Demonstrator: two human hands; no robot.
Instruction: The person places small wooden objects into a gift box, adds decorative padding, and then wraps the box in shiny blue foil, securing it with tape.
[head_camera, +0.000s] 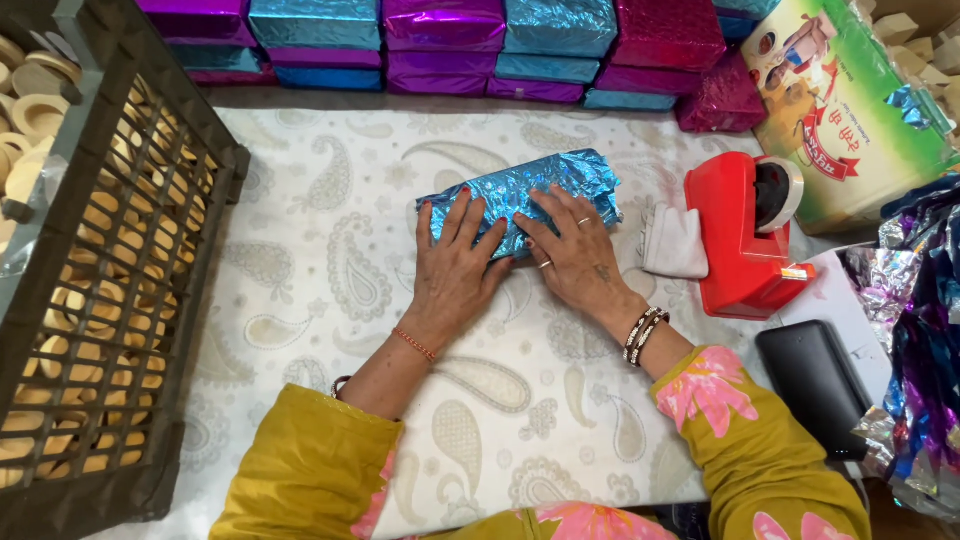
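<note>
Pressing down on blue foil-wrapped parcel (520, 195) at middle of paisley-covered worktop (300, 250): left hand (455, 270) flat, fingers spread wide; right hand (578, 255) flat, touching the left. Sitting just right of parcel: red tape dispenser (740, 245). Standing far left: dark crate (120, 270).

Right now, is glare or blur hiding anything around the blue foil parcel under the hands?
Head view: sharp, evenly lit, with soft shadows only. The blue foil parcel shows bright glints on its creases, but its outline stays readable. The left hand and right hand press flat on it without motion blur. The stacked foil packs shine too; the crate bows slightly near the frame edge.
</note>
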